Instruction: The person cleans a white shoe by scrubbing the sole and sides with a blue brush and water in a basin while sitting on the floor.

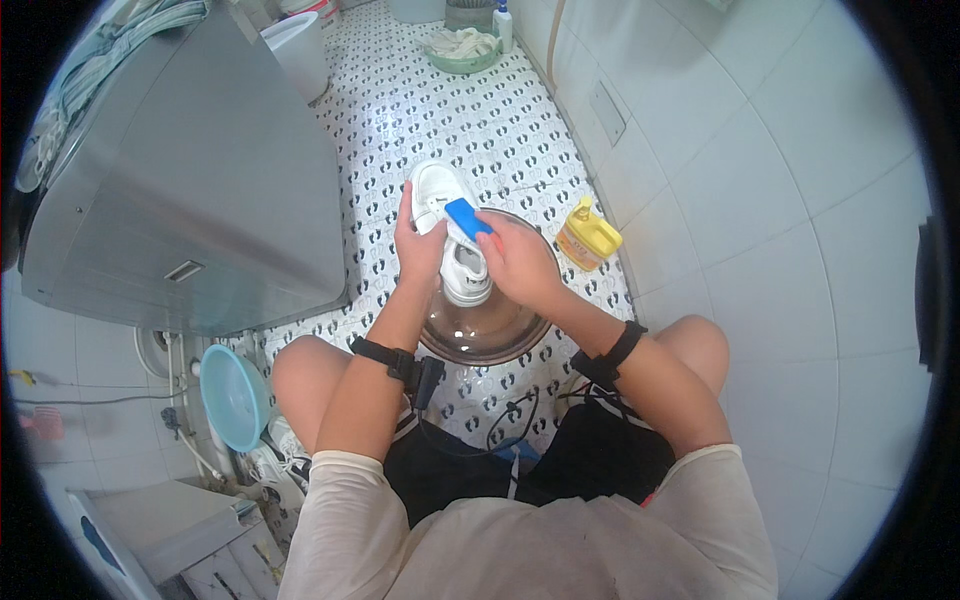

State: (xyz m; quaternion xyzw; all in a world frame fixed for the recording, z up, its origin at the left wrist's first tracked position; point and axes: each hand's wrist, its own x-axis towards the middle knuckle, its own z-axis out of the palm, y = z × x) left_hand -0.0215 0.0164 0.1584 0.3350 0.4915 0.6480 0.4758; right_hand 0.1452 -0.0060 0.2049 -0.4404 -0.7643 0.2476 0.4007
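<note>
A white lace-up shoe (437, 178) is held over a brown-tinted round basin (480, 341) on the floor, its toe pointing away from me. My left hand (420, 247) grips the shoe along its left side. In my right hand (521, 262) is a blue brush-like block (466, 217), laid against the upper of the shoe near the laces; its underside is hidden. The heel and the shoe's opening face me. Some liquid appears to lie in the basin, with light glinting off it.
A yellow jug (589, 236) stands right of the basin by the tiled wall (757, 247). To the left rises a grey appliance cabinet (202, 172). A light-blue basin (234, 397) leans near pipes and other shoes (270, 469). Farther off sits a green basin (463, 64) holding cloth.
</note>
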